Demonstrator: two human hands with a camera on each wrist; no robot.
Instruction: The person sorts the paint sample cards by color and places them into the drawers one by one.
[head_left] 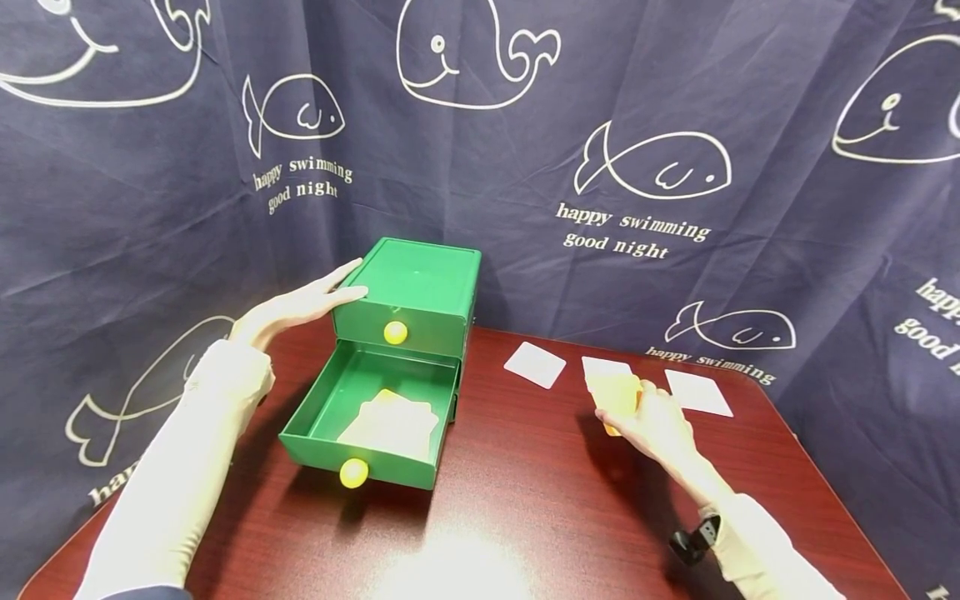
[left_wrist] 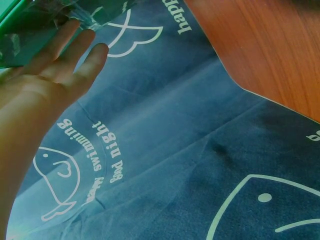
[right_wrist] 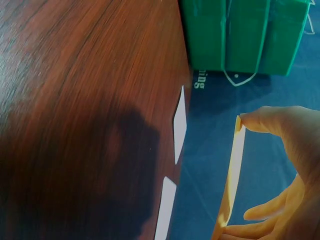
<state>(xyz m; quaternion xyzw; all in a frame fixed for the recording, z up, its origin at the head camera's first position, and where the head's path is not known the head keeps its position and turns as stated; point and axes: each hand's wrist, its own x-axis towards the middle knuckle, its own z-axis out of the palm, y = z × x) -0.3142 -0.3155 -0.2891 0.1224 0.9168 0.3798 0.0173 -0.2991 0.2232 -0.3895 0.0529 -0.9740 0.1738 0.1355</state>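
A green two-drawer box stands left of centre. Its lower drawer is pulled out, and several pale cards with a yellow one lie overlapping inside. The upper drawer is closed. Against the box's left side and top edge rests my left hand, fingers straight; the left wrist view shows those fingers spread beside the green wall. My right hand pinches a yellow card by its edges between thumb and fingers, raised above the table. In the right wrist view the card appears nearly edge-on.
White cards lie on the dark red table: one beside the box, one partly behind the held card, one at the right. Yellow knobs stick out from the drawers. A dark blue curtain hangs behind.
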